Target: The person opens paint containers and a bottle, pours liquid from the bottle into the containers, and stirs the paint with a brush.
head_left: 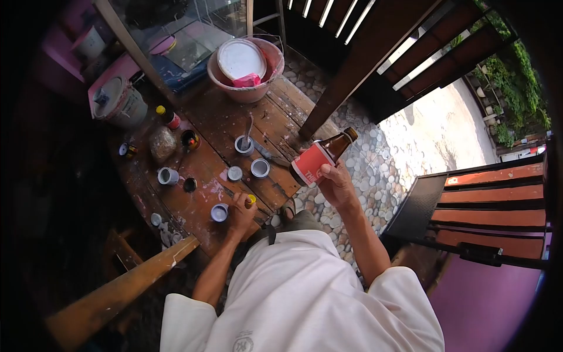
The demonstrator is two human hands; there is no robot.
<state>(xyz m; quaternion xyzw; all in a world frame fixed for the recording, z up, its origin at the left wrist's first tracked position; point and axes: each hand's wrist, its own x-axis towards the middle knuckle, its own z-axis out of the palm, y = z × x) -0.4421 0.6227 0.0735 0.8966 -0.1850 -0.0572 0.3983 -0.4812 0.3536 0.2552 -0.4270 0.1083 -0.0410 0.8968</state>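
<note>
My right hand [336, 185] is wrapped round a brown bottle [314, 164] with a red label, tilted with its neck up to the right. The bottle's mouth looks uncapped. Low over the table's front, my left hand [239, 214] is closed on a yellow cap [251, 200]. Just left of that hand stands a small cup [219, 212] with pale content. Further up are an open tin [260, 168] of greyish paint, a round lid [234, 173], and another tin [244, 145] with a brush [248, 126] in it.
The wooden table [205, 126] is paint-stained. At its far end sits a pink basin [246, 94] holding a white lid. On the left are a paint bucket [126, 105], a yellow-capped bottle [169, 117] and a wrapped lump [162, 144]. A wooden post [346, 82] rises beyond the table.
</note>
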